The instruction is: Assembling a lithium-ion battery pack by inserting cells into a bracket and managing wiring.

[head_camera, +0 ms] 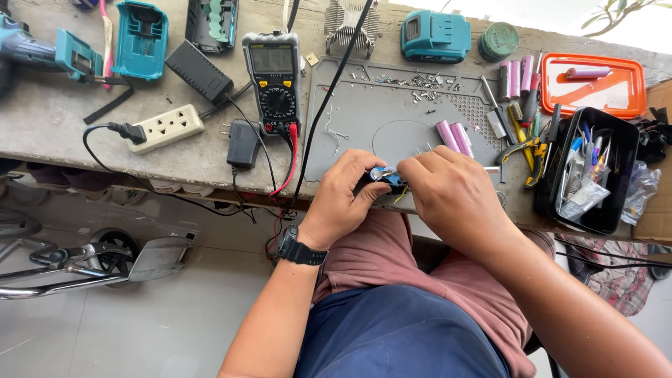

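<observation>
Grey mat (364, 119); both hands (343, 192) (451, 192) gripping small blue-black part (387, 179), possibly battery holder

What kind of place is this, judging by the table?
Probably a small electronics repair bench: a multimeter, loose pink battery cells on a grey work mat, and teal tool battery packs.

Grey work mat (378, 119), orange tray (593, 85), pink cells (455, 138)

Grey concrete bench (49, 119), grey work mat (378, 115), multimeter (274, 77), power strip (166, 128), orange tray (593, 85)
</observation>
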